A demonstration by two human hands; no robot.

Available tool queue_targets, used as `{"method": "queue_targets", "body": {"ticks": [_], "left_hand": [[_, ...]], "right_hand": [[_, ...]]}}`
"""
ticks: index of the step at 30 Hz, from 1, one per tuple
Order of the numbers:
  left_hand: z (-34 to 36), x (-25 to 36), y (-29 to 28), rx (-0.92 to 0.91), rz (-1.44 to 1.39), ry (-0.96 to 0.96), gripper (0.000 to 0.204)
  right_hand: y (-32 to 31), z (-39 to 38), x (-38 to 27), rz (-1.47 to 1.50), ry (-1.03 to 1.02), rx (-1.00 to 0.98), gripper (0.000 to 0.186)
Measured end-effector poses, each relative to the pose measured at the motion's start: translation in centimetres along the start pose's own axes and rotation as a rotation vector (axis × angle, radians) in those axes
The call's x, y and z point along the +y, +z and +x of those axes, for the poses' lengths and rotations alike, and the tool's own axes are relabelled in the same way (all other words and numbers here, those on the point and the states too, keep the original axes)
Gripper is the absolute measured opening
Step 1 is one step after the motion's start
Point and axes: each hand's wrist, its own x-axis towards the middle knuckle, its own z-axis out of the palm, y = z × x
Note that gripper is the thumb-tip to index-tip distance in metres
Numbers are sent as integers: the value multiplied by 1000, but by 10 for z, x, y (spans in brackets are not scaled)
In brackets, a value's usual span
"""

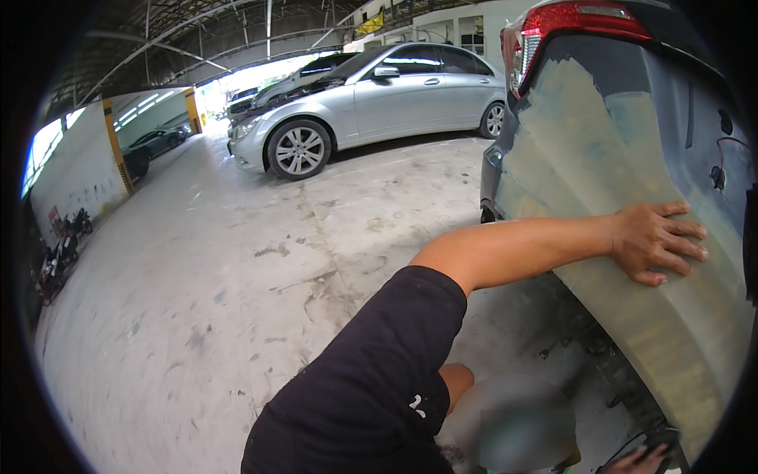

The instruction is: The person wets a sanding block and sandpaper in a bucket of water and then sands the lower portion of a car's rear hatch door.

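At the far left, motorbikes (pixel 71 237) stand near the wall (pixel 71 170), probably to leave the way for cars. Next comes a pillar (pixel 116 142) with yellow paint, then a silver car (pixel 418 99), parked side-on to me. My black sleeve (pixel 363 347) crosses the middle, and my arm (pixel 529 253) reaches far to the right — the panel (pixel 632 170) is there, below a red tail lamp (pixel 592 17). It is dark grey, with a pale, patchy coat. At the lower edge, my right hand (pixel 641 460) is beside a dark object (pixel 662 439); being cut off, I cannot tell if it grips. Above, my left hand (pixel 651 241) lies flat on the panel, fingers spread wide, holding nothing — perhaps so that the palm rests evenly.
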Motion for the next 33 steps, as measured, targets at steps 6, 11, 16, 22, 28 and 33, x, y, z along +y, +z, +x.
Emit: {"method": "queue_targets", "body": {"ticks": [6, 11, 16, 22, 28, 33], "left_hand": [[-1, 3, 8, 75, 1, -13, 30], [-3, 6, 17, 96, -27, -41, 29], [-13, 8, 12, 79, -36, -59, 29], [18, 0, 16, 155, -111, -10, 35], [-13, -1, -11, -124, -132, -132, 33], [17, 7, -31, -167, -6, -69, 34]], "right_hand": [[-50, -145, -56, 250, 537, -805, 53], [-32, -259, 1, 37, 686, -1416, 48], [-5, -361, 29, -68, 631, -1901, 44], [-2, -368, 87, -45, 704, -1955, 42], [-37, -170, 55, 233, 976, -1352, 59], [-44, 26, 74, 146, 698, -450, 49]]}}
